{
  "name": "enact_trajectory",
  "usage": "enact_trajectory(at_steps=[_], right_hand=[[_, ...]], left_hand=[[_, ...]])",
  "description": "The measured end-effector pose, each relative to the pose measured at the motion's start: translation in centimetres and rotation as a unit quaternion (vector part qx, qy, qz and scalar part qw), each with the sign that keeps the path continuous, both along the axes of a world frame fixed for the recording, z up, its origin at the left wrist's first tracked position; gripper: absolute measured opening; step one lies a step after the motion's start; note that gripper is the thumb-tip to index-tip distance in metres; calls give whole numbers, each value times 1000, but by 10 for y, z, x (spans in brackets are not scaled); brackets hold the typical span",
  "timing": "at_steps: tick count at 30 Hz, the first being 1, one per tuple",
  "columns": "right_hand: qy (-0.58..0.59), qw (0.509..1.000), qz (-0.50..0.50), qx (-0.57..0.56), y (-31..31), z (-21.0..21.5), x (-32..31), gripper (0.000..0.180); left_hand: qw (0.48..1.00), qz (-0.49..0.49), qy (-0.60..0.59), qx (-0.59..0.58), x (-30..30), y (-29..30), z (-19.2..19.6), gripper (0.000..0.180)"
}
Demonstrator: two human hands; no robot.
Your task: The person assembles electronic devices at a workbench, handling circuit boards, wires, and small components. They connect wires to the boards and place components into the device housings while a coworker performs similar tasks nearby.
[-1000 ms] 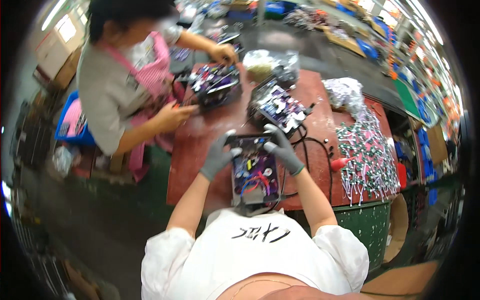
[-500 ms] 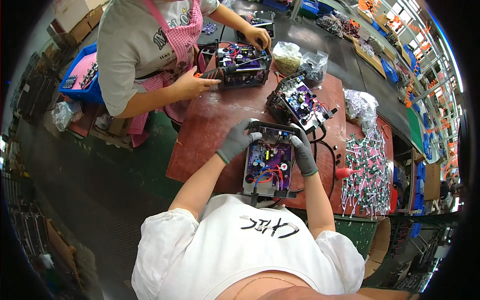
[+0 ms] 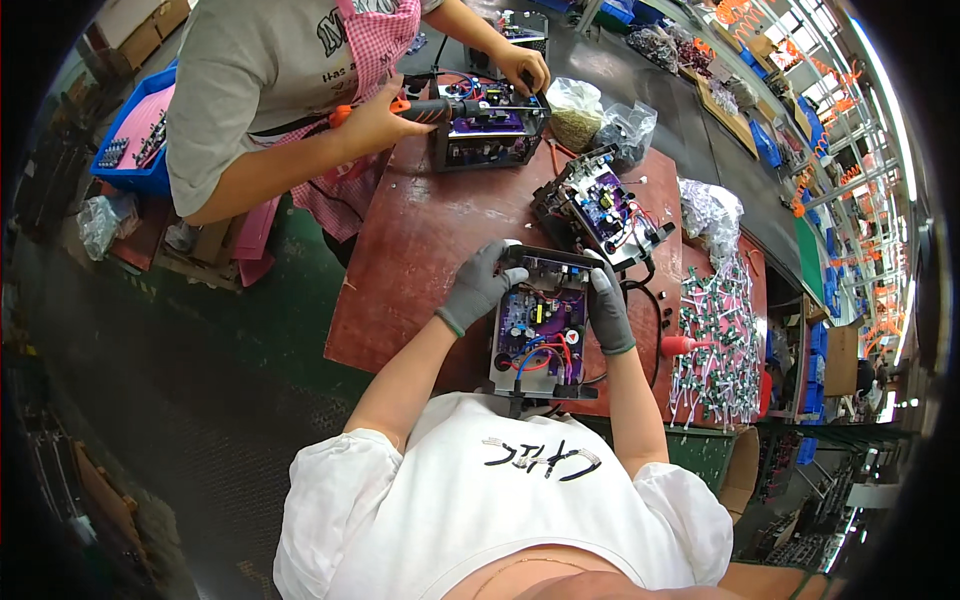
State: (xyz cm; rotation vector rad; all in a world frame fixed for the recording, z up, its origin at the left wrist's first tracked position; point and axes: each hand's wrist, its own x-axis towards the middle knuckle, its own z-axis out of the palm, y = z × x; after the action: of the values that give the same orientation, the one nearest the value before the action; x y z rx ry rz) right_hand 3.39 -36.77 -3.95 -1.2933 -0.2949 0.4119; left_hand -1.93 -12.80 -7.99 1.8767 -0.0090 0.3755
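In front of me lies an open electronic device chassis (image 3: 512,372) with a purple circuit board and red and blue wires. A black end panel (image 3: 550,256) stands along its far edge. My left hand (image 3: 478,290), in a grey glove, grips the panel's left end, thumb on the near side. At the right end, my right hand (image 3: 609,312), gloved too, is closed on the same panel, its thumb near the top corner. Fingers behind the panel are partly hidden. Just beyond my right hand, a second open chassis (image 3: 604,208) rests tilted on the red table.
Across the red tabletop (image 3: 400,240), a co-worker holds an orange and black power screwdriver (image 3: 432,110) over another device (image 3: 490,150). Clear bags (image 3: 628,132) of small parts stand beyond. Right of me are a red bottle (image 3: 680,346), black cable (image 3: 655,350) and many white-and-green wired parts (image 3: 715,350).
The co-worker's hand with the power screwdriver has moved left and up, and the tool now lies more level. My hands keep their hold on the panel; the view has shifted slightly.
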Motion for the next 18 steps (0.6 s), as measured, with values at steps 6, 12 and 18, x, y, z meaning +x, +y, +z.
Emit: enact_trajectory(at_steps=[6, 12, 18], right_hand=[[-16, 999, -31, -14, -1, 0, -1, 48], [2, 999, -45, 20, 8, -8, -3, 50], [35, 998, -45, 35, 7, 1, -7, 51]], left_hand=[[1000, -13, -8, -1, 1, -2, 2, 46], [997, -35, -2, -71, 3, 0, -18, 47], [1000, -25, 2, -11, 0, 1, -6, 47]])
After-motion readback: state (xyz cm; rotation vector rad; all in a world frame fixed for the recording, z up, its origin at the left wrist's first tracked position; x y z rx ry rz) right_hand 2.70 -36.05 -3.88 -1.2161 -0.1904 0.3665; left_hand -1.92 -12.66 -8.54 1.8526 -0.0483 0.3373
